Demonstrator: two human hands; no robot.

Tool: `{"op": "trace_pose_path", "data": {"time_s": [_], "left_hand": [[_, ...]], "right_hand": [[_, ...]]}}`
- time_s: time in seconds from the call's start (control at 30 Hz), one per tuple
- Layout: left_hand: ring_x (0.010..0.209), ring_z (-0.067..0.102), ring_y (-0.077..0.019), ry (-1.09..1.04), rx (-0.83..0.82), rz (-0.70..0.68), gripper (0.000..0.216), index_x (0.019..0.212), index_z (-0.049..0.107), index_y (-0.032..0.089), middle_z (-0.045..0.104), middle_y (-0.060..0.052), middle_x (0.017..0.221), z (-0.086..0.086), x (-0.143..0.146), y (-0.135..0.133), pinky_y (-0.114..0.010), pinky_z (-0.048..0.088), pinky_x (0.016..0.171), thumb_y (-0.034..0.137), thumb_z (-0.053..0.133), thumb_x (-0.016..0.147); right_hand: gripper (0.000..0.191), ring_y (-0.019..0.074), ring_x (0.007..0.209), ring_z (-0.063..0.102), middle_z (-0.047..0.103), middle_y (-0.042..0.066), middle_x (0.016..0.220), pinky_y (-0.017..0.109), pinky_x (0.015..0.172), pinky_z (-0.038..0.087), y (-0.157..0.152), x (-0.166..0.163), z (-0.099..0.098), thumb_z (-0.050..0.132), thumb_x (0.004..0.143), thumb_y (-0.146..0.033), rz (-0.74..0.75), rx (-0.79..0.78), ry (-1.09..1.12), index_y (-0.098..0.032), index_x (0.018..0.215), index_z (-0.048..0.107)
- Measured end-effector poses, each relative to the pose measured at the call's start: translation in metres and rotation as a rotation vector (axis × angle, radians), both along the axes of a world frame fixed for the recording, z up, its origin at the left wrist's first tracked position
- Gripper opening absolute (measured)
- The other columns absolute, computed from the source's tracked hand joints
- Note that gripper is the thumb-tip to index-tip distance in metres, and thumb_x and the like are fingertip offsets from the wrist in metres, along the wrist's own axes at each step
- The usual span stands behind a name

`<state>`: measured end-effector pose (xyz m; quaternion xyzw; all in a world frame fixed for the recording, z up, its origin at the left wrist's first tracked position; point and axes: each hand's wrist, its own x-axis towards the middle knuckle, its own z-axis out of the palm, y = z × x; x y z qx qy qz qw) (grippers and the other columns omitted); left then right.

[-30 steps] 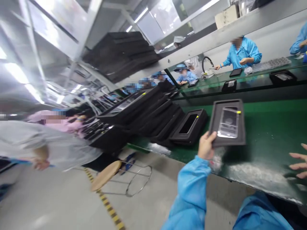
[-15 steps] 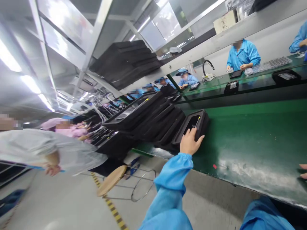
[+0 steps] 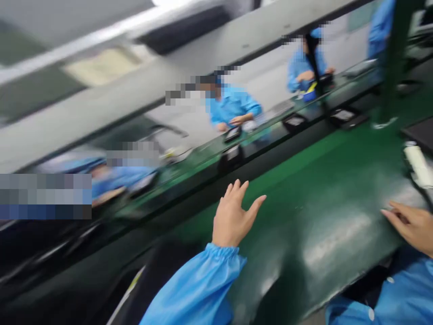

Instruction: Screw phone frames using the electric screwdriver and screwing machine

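Note:
My left hand [image 3: 233,219], in a blue elastic cuff, hovers over the green bench top [image 3: 304,212] with fingers stretched and thumb apart, holding nothing. Below its sleeve lies a black foam tray [image 3: 165,266], blurred, with a pale strip with a yellow end [image 3: 131,286] beside it. At the right edge my right hand [image 3: 414,225] is near the bench's front. Its thumb and forefinger point out, apart from each other, while the other fingers curl under, partly hidden. Beyond it lies a pale cylindrical tool [image 3: 418,164] with a dark cord.
A conveyor [image 3: 203,180] runs along the bench's far side, carrying black trays [image 3: 232,158]. People in blue smocks [image 3: 233,106] sit across it. A green post [image 3: 392,67] rises at the right, and a long shelf beam [image 3: 101,117] crosses above. Dark trays [image 3: 40,257] blur at lower left.
The view has swung right. My left hand has left the foam tray holding a dark phone-like device and is raised over the bench. More of my right hand shows.

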<state>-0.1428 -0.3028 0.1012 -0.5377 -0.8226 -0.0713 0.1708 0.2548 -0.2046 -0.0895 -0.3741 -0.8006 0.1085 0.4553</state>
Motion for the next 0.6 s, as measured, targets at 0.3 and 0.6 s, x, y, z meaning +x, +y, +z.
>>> {"op": "trace_pose_path", "data": {"time_s": [0.3,0.6], "left_hand": [[0.132,0.049,-0.0208,0.003,-0.4,-0.461,0.036,0.124,0.064,0.018,0.056,-0.009,0.14,-0.087,0.154,0.294,-0.028,0.04,0.11,0.025,0.055,0.089],[0.119,0.059,-0.0334,0.089,-0.516,-0.496,0.043,0.126,0.055,0.0,0.061,-0.027,0.126,-0.088,0.164,0.414,-0.038,0.051,0.094,0.016,0.047,0.087]], "right_hand": [[0.015,0.0107,0.052,0.052,0.056,0.0,0.061,0.026,0.053,0.039,0.0,-0.025,0.007,0.051,0.097,-0.016,-0.145,0.083,0.111,-0.014,0.09,0.064],[0.024,0.011,0.045,0.047,0.051,-0.001,0.054,0.027,0.045,0.031,0.008,-0.048,-0.001,0.047,0.091,-0.024,-0.282,0.03,0.025,-0.019,0.07,0.056]]}}
